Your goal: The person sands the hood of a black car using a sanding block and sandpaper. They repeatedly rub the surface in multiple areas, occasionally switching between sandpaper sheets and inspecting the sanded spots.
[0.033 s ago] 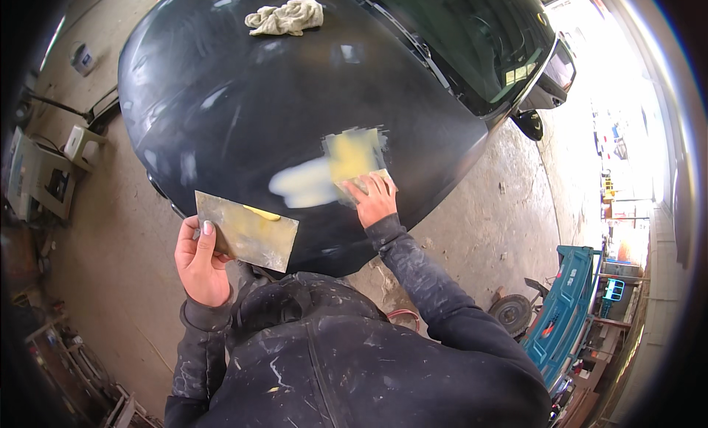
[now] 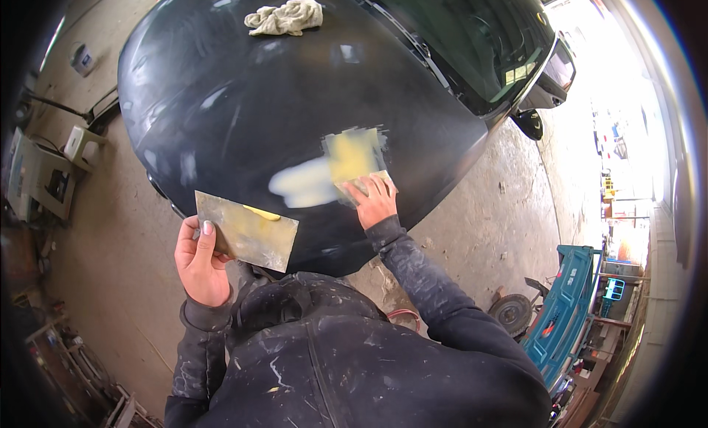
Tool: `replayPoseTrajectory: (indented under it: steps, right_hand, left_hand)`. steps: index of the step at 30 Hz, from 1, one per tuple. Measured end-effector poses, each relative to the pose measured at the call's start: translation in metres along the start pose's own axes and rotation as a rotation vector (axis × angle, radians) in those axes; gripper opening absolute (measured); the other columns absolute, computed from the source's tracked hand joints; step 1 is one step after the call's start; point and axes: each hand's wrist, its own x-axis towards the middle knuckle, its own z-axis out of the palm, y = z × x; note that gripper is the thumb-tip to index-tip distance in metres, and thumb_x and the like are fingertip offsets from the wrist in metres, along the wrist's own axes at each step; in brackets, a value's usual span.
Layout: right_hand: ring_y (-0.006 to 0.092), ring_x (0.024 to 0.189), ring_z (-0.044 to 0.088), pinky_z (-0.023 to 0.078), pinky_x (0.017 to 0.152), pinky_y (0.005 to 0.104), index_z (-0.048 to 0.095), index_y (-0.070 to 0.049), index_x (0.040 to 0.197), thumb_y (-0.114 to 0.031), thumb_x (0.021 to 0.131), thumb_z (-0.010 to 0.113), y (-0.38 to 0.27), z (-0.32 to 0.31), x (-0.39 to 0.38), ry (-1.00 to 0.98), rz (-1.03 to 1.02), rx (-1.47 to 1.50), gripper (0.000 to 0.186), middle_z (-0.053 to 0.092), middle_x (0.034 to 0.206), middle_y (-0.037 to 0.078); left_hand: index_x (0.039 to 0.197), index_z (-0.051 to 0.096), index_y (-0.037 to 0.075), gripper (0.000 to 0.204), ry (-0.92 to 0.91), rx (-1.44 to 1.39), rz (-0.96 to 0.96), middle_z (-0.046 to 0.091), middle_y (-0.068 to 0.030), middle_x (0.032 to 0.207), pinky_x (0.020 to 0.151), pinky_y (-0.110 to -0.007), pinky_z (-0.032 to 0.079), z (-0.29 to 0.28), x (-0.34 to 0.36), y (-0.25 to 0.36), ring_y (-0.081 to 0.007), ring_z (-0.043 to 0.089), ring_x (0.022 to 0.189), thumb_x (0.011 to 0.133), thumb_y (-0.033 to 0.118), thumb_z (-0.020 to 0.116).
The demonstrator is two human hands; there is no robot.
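My left hand (image 2: 199, 266) grips a flat rectangular metal plate (image 2: 249, 240) by its left end, thumb on top, with a streak of yellow paste (image 2: 262, 215) along its upper edge. My right hand (image 2: 376, 205) is closed on a small spreader (image 2: 344, 186), fingertips pressed on it, against the matte black car hood (image 2: 221, 133). Just above those fingers is a squarish, rough-edged patch of yellow filler (image 2: 354, 149), and a pale white sanded patch (image 2: 299, 185) lies to its left.
A crumpled cloth (image 2: 284, 16) lies on the far hood beside the windshield (image 2: 450, 22). A side mirror (image 2: 553, 78) juts out at right. A bucket (image 2: 81, 57) and equipment (image 2: 40, 177) stand at left. A teal panel (image 2: 560, 303) and wheel (image 2: 509, 314) are at lower right.
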Motion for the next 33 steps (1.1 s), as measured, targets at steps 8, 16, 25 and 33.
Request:
replayPoseTrajectory:
  steps: [8, 16, 25, 33]
  right_hand:
    - [0.0291, 0.131, 0.058, 0.037, 0.116, 0.0539, 0.076, -0.027, 0.131, -0.011, 0.083, 0.074, -0.009, 0.001, -0.033, 0.048, 0.035, -0.003, 0.051, 0.068, 0.129, 0.007]
    - [0.0274, 0.126, 0.060, 0.040, 0.112, 0.0521, 0.079, -0.027, 0.122, -0.015, 0.082, 0.076, -0.017, -0.005, -0.060, 0.041, 0.053, 0.025, 0.041, 0.070, 0.125, 0.003]
    - [0.0263, 0.108, 0.073, 0.054, 0.096, 0.0385, 0.079, -0.012, 0.124, -0.007, 0.092, 0.064, 0.011, -0.097, -0.029, 0.364, 0.398, 0.472, 0.036, 0.078, 0.113, 0.007]
    - [0.0327, 0.137, 0.062, 0.040, 0.122, 0.0585, 0.063, 0.000, 0.143, -0.016, 0.107, 0.057, 0.002, -0.148, 0.017, 0.613, 0.514, 2.335, 0.040, 0.068, 0.145, 0.013]
  left_hand:
    - [0.117, 0.060, 0.008, 0.015, -0.019, 0.007, -0.006, 0.071, 0.0019, 0.097, 0.065, -0.022, 0.054, 0.004, -0.002, 0.002, -0.0059, 0.067, 0.076, 0.112, 0.021, 0.064]
    - [0.116, 0.060, 0.008, 0.012, -0.053, 0.002, -0.003, 0.070, 0.0022, 0.100, 0.066, -0.022, 0.054, 0.011, -0.007, 0.005, -0.0051, 0.067, 0.080, 0.112, 0.019, 0.063]
    - [0.119, 0.060, 0.007, 0.013, -0.067, 0.033, 0.043, 0.072, 0.0011, 0.100, 0.066, -0.024, 0.054, 0.031, -0.017, 0.009, -0.0064, 0.068, 0.080, 0.114, 0.018, 0.060]
    - [0.123, 0.059, 0.007, 0.013, -0.012, 0.031, 0.058, 0.073, -0.0010, 0.107, 0.070, -0.028, 0.060, 0.063, -0.033, -0.007, -0.0102, 0.072, 0.087, 0.113, 0.014, 0.059]
